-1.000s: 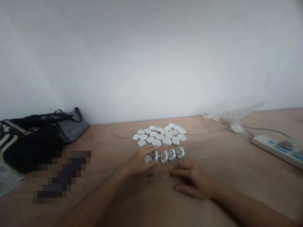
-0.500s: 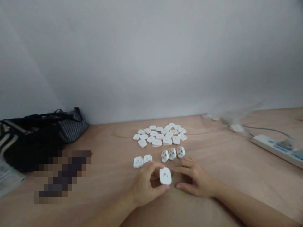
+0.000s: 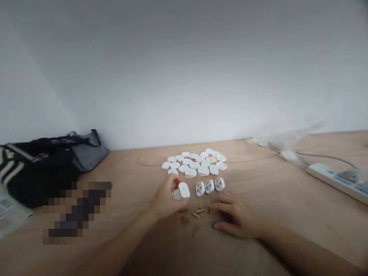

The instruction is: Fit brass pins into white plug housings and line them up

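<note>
Left hand [image 3: 164,200] grips a flat white plastic plug casing [image 3: 184,190] between fingers and thumb, holding it up at the near edge of the group of parts, while a second white casing [image 3: 176,195] sits against the fingers; whether that one is held or lies on the worktop is hard to tell. The right hand [image 3: 236,217] lies palm down on the light wooden worktop [image 3: 273,230], its fingers spread and curved, holding nothing, with its fingertips just beside a small scatter of short brass pins [image 3: 198,213]. More brass pins [image 3: 185,219] lie nearer, between the two hands. Just far of the pins stands a short row of three white casings [image 3: 209,186], each showing round holes and brass parts. Farther still, a loose cluster of white plug casings [image 3: 194,165] lies flat on the worktop. Far right, a white power strip [image 3: 330,179] with a grey cable [image 3: 324,156] lies beside a clear plastic bag [image 3: 287,147]. Far left, a black bag [image 3: 37,178] leans against a grey striped bag [image 3: 89,153], near a pixelated, blurred object [image 3: 77,211].
</note>
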Action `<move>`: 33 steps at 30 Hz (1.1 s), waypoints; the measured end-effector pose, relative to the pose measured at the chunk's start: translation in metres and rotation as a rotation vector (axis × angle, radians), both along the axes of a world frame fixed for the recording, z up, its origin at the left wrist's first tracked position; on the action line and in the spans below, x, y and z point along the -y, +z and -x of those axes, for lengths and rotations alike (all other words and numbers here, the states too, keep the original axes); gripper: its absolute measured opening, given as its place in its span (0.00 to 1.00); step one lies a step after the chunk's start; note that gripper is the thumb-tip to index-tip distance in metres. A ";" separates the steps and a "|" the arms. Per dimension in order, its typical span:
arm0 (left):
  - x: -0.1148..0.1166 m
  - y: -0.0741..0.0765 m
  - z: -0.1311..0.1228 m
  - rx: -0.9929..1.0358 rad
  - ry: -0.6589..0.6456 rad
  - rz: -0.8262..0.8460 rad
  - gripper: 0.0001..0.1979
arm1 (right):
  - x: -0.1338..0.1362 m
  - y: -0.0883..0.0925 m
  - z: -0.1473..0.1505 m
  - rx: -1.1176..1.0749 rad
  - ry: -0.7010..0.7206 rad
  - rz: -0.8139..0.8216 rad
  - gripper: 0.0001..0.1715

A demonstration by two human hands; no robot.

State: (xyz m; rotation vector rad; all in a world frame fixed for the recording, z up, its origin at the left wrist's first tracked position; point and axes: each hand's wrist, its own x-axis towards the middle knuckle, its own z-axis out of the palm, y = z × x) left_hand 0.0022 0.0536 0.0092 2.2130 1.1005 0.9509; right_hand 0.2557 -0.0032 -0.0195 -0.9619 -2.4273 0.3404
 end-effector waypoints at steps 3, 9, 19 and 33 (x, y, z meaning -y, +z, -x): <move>-0.019 0.008 -0.001 -0.097 -0.040 -0.007 0.16 | 0.000 -0.001 -0.001 -0.007 0.005 -0.001 0.26; -0.032 0.007 -0.007 -0.224 -0.150 0.003 0.21 | 0.001 0.000 0.001 -0.019 -0.001 -0.012 0.25; -0.003 0.007 0.001 -0.239 -0.090 -0.241 0.12 | -0.016 0.015 0.004 -0.040 -0.260 -0.175 0.16; 0.036 -0.007 0.006 -0.274 -0.468 -0.251 0.08 | -0.062 0.030 0.036 0.156 -0.178 -0.139 0.25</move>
